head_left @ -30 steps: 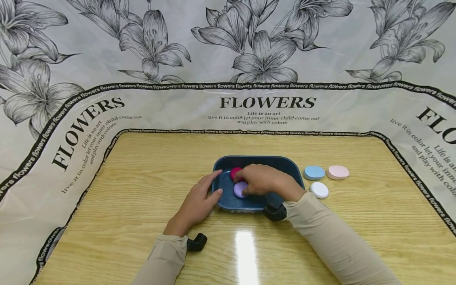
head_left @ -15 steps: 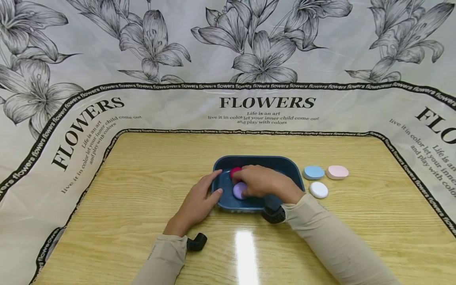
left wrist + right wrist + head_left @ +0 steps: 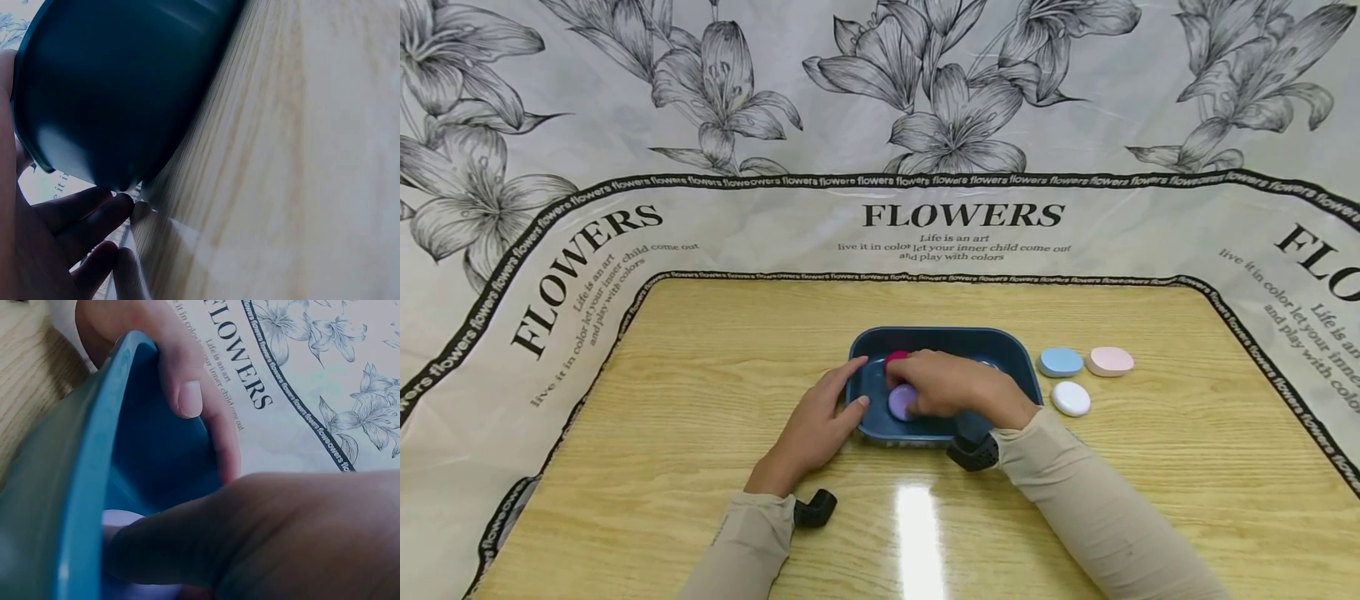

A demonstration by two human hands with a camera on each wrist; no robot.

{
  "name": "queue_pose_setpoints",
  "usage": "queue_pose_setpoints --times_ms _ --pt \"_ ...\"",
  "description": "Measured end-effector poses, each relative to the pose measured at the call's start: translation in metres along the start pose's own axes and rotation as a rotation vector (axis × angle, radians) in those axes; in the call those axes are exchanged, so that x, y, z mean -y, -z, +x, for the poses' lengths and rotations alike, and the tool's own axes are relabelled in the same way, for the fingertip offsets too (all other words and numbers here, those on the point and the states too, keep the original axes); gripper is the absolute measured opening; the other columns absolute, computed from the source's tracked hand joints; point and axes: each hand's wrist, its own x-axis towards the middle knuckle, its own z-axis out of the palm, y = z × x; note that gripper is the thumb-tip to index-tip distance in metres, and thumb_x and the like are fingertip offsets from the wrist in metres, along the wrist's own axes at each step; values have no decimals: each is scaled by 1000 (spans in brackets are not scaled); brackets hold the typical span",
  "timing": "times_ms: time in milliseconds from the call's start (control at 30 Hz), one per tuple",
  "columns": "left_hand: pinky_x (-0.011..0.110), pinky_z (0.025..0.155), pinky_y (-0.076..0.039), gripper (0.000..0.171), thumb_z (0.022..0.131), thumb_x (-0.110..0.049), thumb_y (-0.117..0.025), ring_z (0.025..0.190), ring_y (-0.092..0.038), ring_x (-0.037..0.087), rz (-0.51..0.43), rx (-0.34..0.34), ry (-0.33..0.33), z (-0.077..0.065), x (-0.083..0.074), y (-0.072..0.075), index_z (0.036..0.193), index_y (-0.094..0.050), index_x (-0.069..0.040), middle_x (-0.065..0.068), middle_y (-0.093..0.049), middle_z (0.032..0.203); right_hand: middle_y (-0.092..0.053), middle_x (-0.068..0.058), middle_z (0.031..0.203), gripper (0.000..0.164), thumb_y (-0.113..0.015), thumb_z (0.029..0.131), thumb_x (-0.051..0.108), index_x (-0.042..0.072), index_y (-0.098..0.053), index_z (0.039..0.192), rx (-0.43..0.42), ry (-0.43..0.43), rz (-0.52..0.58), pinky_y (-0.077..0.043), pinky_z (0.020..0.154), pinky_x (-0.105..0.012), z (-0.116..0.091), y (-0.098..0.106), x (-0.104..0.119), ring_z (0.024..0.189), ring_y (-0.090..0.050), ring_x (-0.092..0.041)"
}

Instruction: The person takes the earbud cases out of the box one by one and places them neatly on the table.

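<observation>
In the head view a dark blue rectangular tub [image 3: 970, 340] stands on the table. My left hand [image 3: 817, 423] grips its left end, thumb over the rim and fingers outside, as the left wrist view also shows. My right hand [image 3: 942, 385] reaches down inside the tub and pinches a round purple soap-like piece [image 3: 902, 402]; the right wrist view shows the thumb lying against this purple piece [image 3: 122, 517]. Just behind the right fingers lies a crimson piece [image 3: 895, 358], partly covered by them. The hand hides part of the tub's floor.
Right of the tub lie a light blue oval piece [image 3: 1061, 362], a pink oval piece [image 3: 1110, 362] and a white round piece [image 3: 1071, 398]. A cloth printed with flowers [image 3: 958, 133] hangs behind and around the wooden table [image 3: 700, 400].
Inside the tub, my right hand and the purple piece have shifted slightly left. More of the crimson piece is now covered. The left hand keeps its place on the tub.
</observation>
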Motion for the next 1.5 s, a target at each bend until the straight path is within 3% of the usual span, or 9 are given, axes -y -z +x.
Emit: queue_pose_setpoints --times_ms 200,500,900,1200,1500 --pt "45 113 -34 55 102 -38 -53 139 -39 16 -6 3 2 1 0 0 155 -39 -31 -6 -43 151 -62 5 88 25 -79 87 17 18 -62 106 4 13 55 -49 67 -31 -4 0 -1 74 -58 -12" --pt "44 113 -34 54 102 -39 -53 139 -39 15 14 0 4 1 1 0 154 -37 -40 -7 -43 152 -63 5 94 26 -78 86 17 17 -64 108 -84 25 145 -50 72 -31 -9 -1 -8 78 -57 -11" --pt "45 114 -33 56 102 -39 -53 140 -39 16 25 9 15 1 0 0 156 -38 -32 -6 -42 152 -66 1 103 31 -76 90 21 15 -64 118 -210 -10 273 -51 79 -33 -22 -4 -14 88 -60 -13" --pt "47 114 -33 55 102 -39 -53 139 -40 18 24 -2 19 1 1 0 155 -38 -35 -6 -43 152 -65 4 97 27 -74 92 18 16 -65 118 -266 98 388 -51 70 -32 -30 -3 -20 78 -59 -14" --pt "46 114 -34 55 101 -38 -54 139 -40 17 25 -1 -1 1 4 0 155 -38 -34 -6 -43 151 -64 2 96 28 -72 92 16 16 -65 120 -332 65 399 -51 71 -33 -43 -2 -24 79 -58 -15"
